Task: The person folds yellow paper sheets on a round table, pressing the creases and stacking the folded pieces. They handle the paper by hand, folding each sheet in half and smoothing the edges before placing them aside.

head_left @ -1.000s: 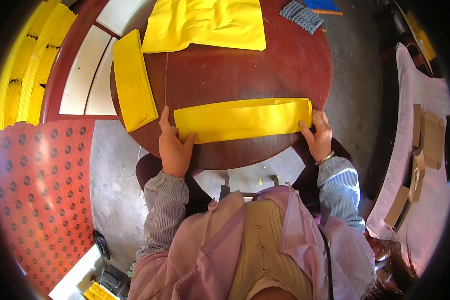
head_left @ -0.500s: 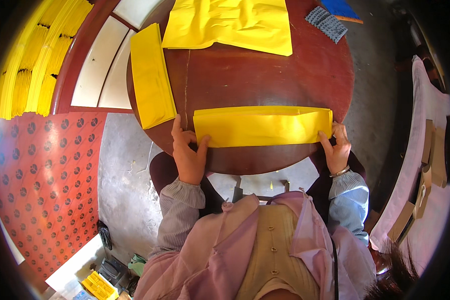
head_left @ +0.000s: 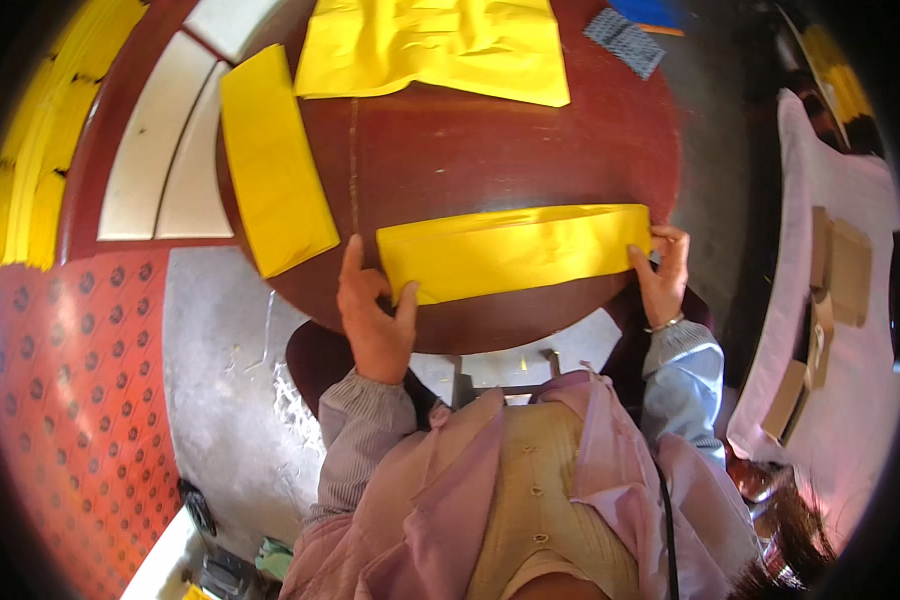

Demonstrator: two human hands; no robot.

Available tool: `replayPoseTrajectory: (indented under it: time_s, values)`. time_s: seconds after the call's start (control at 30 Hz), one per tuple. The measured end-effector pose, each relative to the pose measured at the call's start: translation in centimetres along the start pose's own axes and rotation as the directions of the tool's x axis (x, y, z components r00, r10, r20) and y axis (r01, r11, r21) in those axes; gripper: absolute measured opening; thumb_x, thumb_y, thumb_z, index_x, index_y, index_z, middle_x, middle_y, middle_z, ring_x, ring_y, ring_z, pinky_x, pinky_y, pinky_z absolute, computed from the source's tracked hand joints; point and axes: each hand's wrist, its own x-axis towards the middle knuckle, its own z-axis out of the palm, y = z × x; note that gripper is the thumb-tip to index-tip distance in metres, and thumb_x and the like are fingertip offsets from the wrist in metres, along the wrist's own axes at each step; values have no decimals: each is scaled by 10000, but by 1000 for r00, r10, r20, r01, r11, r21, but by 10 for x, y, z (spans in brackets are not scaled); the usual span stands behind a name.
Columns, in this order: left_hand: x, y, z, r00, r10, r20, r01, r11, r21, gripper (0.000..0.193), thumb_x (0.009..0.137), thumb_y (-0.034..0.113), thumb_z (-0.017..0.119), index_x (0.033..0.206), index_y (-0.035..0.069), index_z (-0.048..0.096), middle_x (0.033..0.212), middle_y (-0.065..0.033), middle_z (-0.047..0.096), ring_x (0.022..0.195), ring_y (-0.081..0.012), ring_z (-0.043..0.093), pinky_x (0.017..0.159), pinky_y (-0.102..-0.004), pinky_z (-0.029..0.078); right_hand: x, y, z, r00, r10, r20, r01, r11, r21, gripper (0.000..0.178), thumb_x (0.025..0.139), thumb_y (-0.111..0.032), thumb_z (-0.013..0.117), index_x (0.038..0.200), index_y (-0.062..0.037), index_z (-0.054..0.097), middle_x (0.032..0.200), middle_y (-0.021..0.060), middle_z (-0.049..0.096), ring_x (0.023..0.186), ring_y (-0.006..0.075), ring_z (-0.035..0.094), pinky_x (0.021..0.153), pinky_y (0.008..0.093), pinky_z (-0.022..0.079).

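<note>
A long folded yellow sheet (head_left: 515,255) lies across the near part of the round red-brown table (head_left: 450,165), its right end a little higher in view than its left. My left hand (head_left: 377,322) grips its lower left corner, thumb on the edge and index finger stretched out beyond it. At the right end my right hand (head_left: 663,278) pinches the sheet between thumb and fingers. A second folded yellow strip (head_left: 275,165) rests along the table's left edge. Toward the far side a wider, creased yellow sheet (head_left: 435,50) is spread out.
At the table's far right sits a grey textured piece (head_left: 624,43), with a blue item (head_left: 645,12) beyond it. Stacks of yellow material (head_left: 45,150) stand at far left above a red patterned panel (head_left: 75,390). Cardboard boxes (head_left: 847,270) lie on pink cloth (head_left: 840,400) at right.
The view has shifted, so the table appears further left and slightly turned. Both hands remain at the ends of the folded sheet, whose right end now tilts up in view.
</note>
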Motion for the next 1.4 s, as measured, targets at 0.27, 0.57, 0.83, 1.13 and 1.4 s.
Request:
replayPoseTrajectory:
  time_s: [0.27,0.57,0.83,1.13,1.4]
  values:
    - [7,0,-1,993,115,19,-117,988,102,655,829,4,849,1409,0,545,1111,-126,628,898,-293,555,931,-409,464,0,-9,3,999,40,15,-39,999,-8,479,921,18,786,1336,-74,565,1010,39,681,974,155,682,979,310,538]
    - [8,-6,1,989,143,36,-145,987,71,356,844,20,830,1012,45,518,1588,-263,527,1109,-415,619,958,-452,476,3,-23,5,999,-44,11,44,993,-112,570,927,-12,787,1447,-65,559,1201,97,725,1066,196,706,999,343,545]
    - [6,1,-2,996,71,59,-78,987,141,783,856,41,815,1565,49,485,992,-115,567,987,-330,572,983,-455,459,1,-13,8,999,-32,13,33,995,-89,635,914,30,733,1487,-110,497,1167,86,714,1082,201,690,1052,360,515]
    - [8,8,-3,983,160,89,-179,944,276,627,870,63,783,1471,160,634,931,-110,575,970,-324,581,983,-489,472,-1,-9,10,997,-79,-10,78,992,-96,586,911,40,708,1462,-114,577,1213,75,708,1129,219,676,1062,355,512]
    - [14,23,4,902,430,40,-390,772,502,461,872,11,684,1295,166,783,1274,-195,630,1176,-400,597,1080,-507,449,0,-8,13,964,-265,-8,263,960,-98,367,916,35,687,1256,-88,747,1195,100,755,1216,305,686,1249,515,375]
